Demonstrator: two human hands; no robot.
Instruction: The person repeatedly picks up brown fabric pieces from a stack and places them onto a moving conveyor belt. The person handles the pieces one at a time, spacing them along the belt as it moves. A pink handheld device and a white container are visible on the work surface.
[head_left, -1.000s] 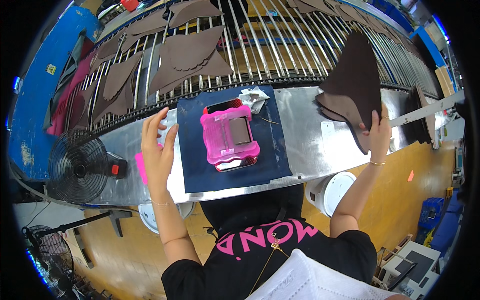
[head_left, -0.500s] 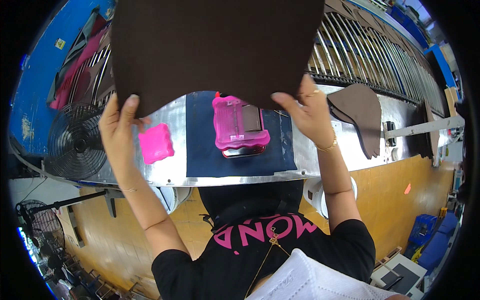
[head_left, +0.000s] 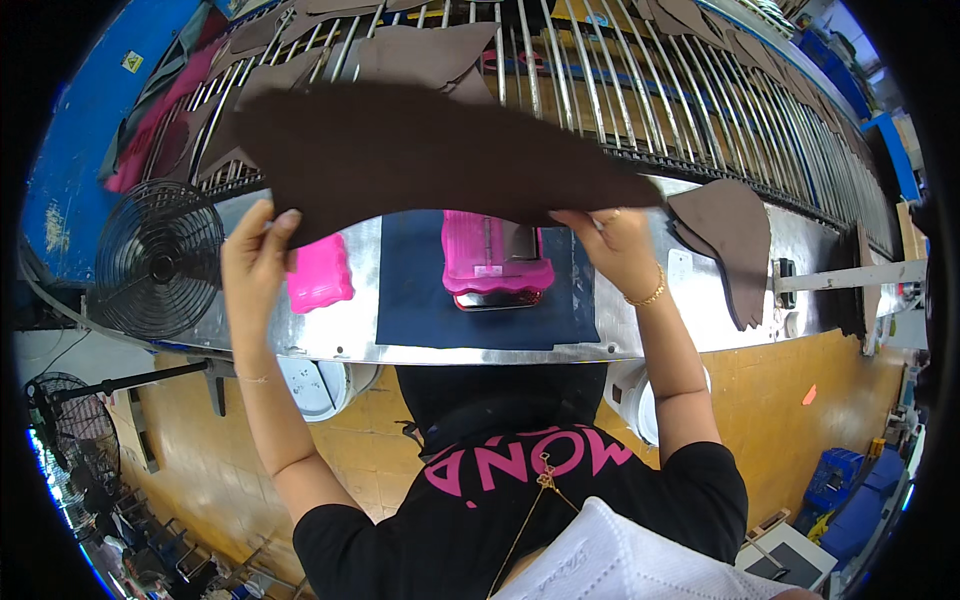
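I hold a long dark brown cut piece of leather-like material [head_left: 420,155] flat in the air above the metal work table [head_left: 330,335]. My left hand [head_left: 255,255] grips its left end and my right hand [head_left: 615,250] grips its lower right edge. Below it, a pink box-shaped device [head_left: 490,265] sits on a dark blue mat [head_left: 420,300]. A smaller pink block [head_left: 320,282] lies on the table just right of my left hand.
A stack of brown cut pieces [head_left: 735,245] lies on the table at the right. A roller conveyor [head_left: 620,90] carrying more brown pieces runs behind the table. A black fan [head_left: 155,260] stands at the left. The floor is yellow.
The brown piece, held high close to the camera half a second ago, has come down and away toward the conveyor. One second ago my right hand was at the stack on the right.
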